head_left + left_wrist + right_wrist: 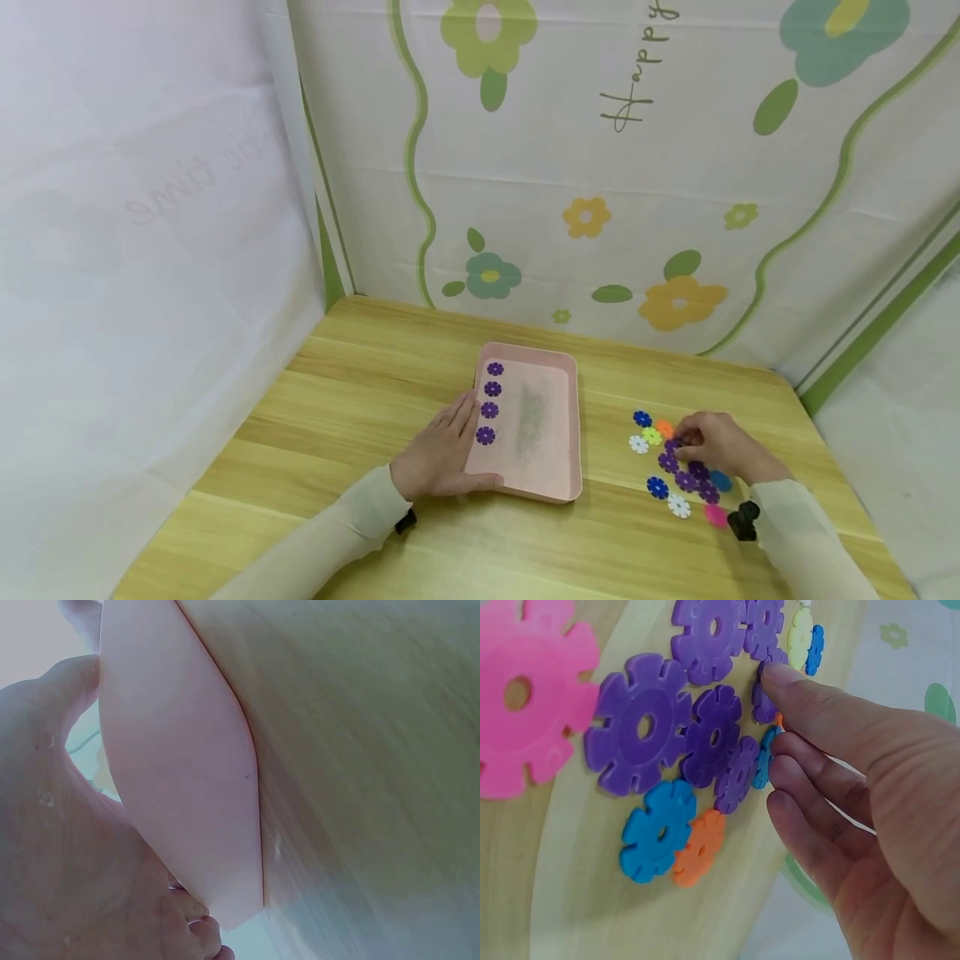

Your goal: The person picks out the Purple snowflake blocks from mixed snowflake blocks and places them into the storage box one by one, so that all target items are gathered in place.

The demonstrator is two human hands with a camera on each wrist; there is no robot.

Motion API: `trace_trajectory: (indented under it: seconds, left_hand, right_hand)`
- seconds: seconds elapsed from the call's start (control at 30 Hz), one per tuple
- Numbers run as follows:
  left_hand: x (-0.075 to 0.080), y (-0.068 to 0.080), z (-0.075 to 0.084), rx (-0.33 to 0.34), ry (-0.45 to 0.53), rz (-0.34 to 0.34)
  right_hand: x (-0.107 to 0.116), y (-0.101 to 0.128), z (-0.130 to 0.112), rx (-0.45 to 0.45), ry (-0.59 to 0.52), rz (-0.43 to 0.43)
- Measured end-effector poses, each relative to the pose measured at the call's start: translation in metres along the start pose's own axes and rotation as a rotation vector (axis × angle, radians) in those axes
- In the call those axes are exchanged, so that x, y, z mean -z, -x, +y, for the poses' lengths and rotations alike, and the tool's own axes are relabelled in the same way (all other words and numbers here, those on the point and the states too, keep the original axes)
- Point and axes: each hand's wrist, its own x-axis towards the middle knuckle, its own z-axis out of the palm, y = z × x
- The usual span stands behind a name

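Tabletop pale wood, floral curtain behind | our left hand flat on pink tray | right hand pinching purple disc.

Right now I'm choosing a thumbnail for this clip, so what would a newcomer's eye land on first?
First, the pink tray in the middle of the wooden table, with four purple flower discs lined up along its left side. Next, the bright scatter of loose discs to the tray's right, where the right hand touches a purple one. The left hand rests against the tray's left edge.
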Motion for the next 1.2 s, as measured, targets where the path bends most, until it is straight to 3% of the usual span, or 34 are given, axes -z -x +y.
trace_trajectory:
  seconds: [0.47,0.67,0.93,1.2]
  left_hand:
    - [0.003,0.003,0.001,-0.013,0.025,0.021]
    - [-0.002,0.001,-0.002,-0.005,0.007,0.02]
    - [0.003,0.003,0.0,-0.009,0.012,0.012]
    - [0.002,0.002,0.0,-0.007,0.008,0.012]
  right_hand:
    - [0.002,-0.004,-0.003,-0.013,-0.119,-0.078]
    - [0.009,-0.007,-0.012,-0.018,-0.103,-0.07]
    - [0.017,-0.011,-0.039,0.016,-0.198,-0.064]
    - [0.013,-0.023,-0.094,0.073,-0.369,-0.12]
